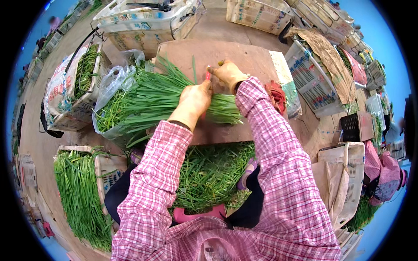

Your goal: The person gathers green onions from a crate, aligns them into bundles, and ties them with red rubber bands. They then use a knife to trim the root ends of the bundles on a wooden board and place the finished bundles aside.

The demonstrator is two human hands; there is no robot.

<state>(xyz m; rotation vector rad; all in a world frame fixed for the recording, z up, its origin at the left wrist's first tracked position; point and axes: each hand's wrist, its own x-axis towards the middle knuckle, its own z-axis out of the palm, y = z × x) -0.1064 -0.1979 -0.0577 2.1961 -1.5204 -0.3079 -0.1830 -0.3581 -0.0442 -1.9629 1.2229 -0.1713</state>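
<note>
A bundle of long green leafy stalks, like Chinese chives (156, 98), lies across a brown board (235, 52), its pale cut ends to the right and its leaves to the left. A red band (208, 75) runs around the bundle near its pale part. My left hand (195, 99) presses on the bundle, its fingers closed at the red band. Just above and to the right, my right hand (228, 73) has thumb and fingers pinched beside the upper end of the band; whether it grips the band is not clear. Red bands or cloth (276, 97) lie at the board's right side.
A clear plastic bag (101, 120) of loose leaves hangs at the board's left. Trimmings (215, 173) fill the space between my knees. A crate of stalks (78, 195) stands lower left, other crates (313, 78) around the board. A person in pink (388, 176) is at far right.
</note>
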